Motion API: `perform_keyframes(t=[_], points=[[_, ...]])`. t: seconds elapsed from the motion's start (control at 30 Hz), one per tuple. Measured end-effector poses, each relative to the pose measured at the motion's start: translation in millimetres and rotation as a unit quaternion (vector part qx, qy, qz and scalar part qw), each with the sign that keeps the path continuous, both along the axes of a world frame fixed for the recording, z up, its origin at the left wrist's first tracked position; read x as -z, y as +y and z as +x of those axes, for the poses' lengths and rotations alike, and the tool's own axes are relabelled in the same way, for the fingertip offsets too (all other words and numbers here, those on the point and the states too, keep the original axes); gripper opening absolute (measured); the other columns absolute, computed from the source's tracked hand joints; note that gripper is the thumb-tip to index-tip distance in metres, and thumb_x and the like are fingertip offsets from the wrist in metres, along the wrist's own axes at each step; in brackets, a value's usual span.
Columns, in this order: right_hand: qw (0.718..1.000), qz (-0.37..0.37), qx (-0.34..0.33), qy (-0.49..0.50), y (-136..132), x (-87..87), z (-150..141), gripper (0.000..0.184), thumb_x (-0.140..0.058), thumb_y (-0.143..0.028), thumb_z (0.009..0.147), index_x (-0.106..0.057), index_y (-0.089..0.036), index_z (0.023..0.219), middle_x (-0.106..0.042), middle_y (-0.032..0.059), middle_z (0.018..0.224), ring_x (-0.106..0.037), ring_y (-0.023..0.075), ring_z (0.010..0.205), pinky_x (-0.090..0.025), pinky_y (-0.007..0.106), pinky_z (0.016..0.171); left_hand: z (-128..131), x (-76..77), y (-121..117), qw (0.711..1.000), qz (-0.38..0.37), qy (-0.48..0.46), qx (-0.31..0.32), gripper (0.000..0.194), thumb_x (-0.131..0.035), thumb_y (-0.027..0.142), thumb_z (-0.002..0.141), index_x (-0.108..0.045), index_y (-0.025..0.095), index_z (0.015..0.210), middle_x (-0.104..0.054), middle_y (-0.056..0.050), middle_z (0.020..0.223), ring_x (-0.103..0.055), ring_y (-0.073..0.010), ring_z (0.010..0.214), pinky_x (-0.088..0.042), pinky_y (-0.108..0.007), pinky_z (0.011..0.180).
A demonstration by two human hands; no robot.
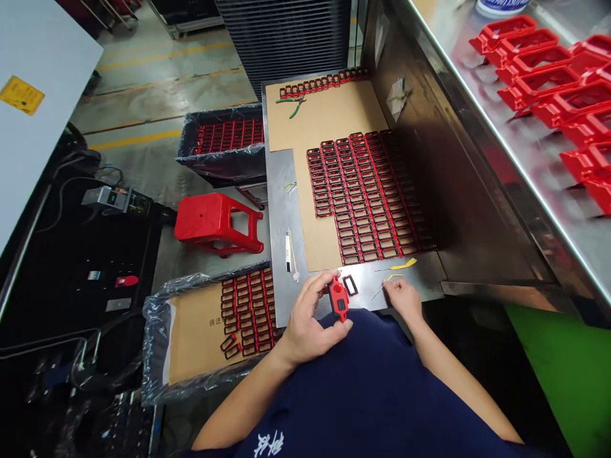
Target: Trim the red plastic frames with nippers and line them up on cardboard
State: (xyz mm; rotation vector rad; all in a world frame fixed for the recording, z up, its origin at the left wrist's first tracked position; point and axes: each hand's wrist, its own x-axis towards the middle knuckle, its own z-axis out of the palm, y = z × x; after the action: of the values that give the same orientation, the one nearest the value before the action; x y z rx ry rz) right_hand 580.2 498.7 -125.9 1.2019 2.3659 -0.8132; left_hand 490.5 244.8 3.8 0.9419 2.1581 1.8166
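Observation:
My left hand (312,318) grips a small red plastic housing (338,298) with black edging by its ends, thumb below and fingers above. Beside that housing, a loose black rectangular frame (350,285) with red edges lies on the metal tabletop. At the table's near right, my right hand (405,300) is closed in a pinch on a thin pick (394,277) with a yellow handle and a fine metal tip. A second yellow-handled pick (405,264) rests just beyond it. Rows of red-and-black frames (367,197) cover the cardboard in front of me.
Green-handled pliers (294,105) lie at the table's far end. A white-and-black marker-like stick (288,251) is near the left edge. Left of the table stand a red stool (217,222) and plastic-lined bins (191,280). Red housings (539,79) sit on the raised metal ledge at right.

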Motion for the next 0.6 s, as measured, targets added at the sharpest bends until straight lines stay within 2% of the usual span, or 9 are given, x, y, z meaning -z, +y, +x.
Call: perform_keyframes(t=[0.1, 0.2, 0.27, 0.33, 0.43, 0.6], points=[[0.999, -0.01, -0.026, 0.037, -17.4, -14.2, 7.2, 0.03, -0.049, -0.037, 0.099, -0.064, -0.016, 0.085, -0.066, 0.0034, 0.076, -0.062, 0.0191, 0.072, -0.042, 0.026, 0.065, -3.6, 3.3, -2.8, 1.0, -0.001, -0.023, 0.013, 0.073, -0.074, 0.026, 0.082, -0.042, 0.024, 0.148, -0.055, -0.015, 0.139, -0.059, -0.0287, 0.129, -0.055, -0.043, 0.107], [0.991, -0.034, -0.093, 0.086, -38.2, -26.3, 3.5, 0.024, -0.059, -0.037, 0.094, -0.067, -0.017, 0.104, -0.07, 0.004, 0.098, -0.065, 0.0196, 0.09, -0.047, 0.026, 0.08, -7.2, 2.8, -1.8, 0.999, -0.043, 0.027, 0.008, 0.074, -0.075, 0.023, 0.08, -0.044, 0.022, 0.147, -0.056, -0.015, 0.135, -0.06, -0.0281, 0.125, -0.056, -0.043, 0.104], [0.984, -0.041, -0.135, 0.106, -48.8, -29.5, -5.1, 0.039, -0.07, -0.038, 0.088, -0.063, -0.019, 0.121, -0.066, 0.0059, 0.118, -0.063, 0.0217, 0.105, -0.046, 0.027, 0.09, -9.8, 1.1, -0.5, 0.996, -0.062, 0.067, 0.007, 0.074, -0.075, 0.023, 0.079, -0.044, 0.021, 0.146, -0.057, -0.015, 0.133, -0.06, -0.0278, 0.123, -0.055, -0.044, 0.104], [0.98, -0.043, -0.158, 0.109, -54.9, -28.1, -15.2, 0.054, -0.079, -0.039, 0.082, -0.059, -0.019, 0.128, -0.062, 0.0089, 0.127, -0.06, 0.0249, 0.114, -0.046, 0.03, 0.094, -12.1, -1.1, 0.6, 0.993, -0.072, 0.093, 0.011, 0.074, -0.074, 0.024, 0.079, -0.043, 0.02, 0.147, -0.057, -0.015, 0.132, -0.061, -0.0281, 0.122, -0.056, -0.046, 0.103], [0.98, -0.055, -0.166, 0.097, -57.7, -20.5, -27.8, 0.056, -0.085, -0.039, 0.077, -0.06, -0.017, 0.122, -0.062, 0.0114, 0.122, -0.059, 0.0289, 0.113, -0.046, 0.034, 0.093, -13.7, -3.3, 1.8, 0.99, -0.086, 0.107, 0.011, 0.074, -0.073, 0.025, 0.081, -0.042, 0.02, 0.147, -0.057, -0.016, 0.131, -0.062, -0.0284, 0.12, -0.058, -0.045, 0.1], [0.979, -0.128, -0.121, 0.101, -56.7, -7.4, -37.6, 0.031, -0.08, -0.029, 0.075, -0.061, -0.016, 0.096, -0.063, 0.0109, 0.112, -0.057, 0.0304, 0.113, -0.043, 0.036, 0.096, -12.4, 3.8, 0.4, 0.995, -0.066, 0.074, -0.004, 0.07, -0.072, 0.029, 0.082, -0.044, 0.021, 0.146, -0.056, -0.015, 0.133, -0.061, -0.028, 0.122, -0.057, -0.044, 0.102]])
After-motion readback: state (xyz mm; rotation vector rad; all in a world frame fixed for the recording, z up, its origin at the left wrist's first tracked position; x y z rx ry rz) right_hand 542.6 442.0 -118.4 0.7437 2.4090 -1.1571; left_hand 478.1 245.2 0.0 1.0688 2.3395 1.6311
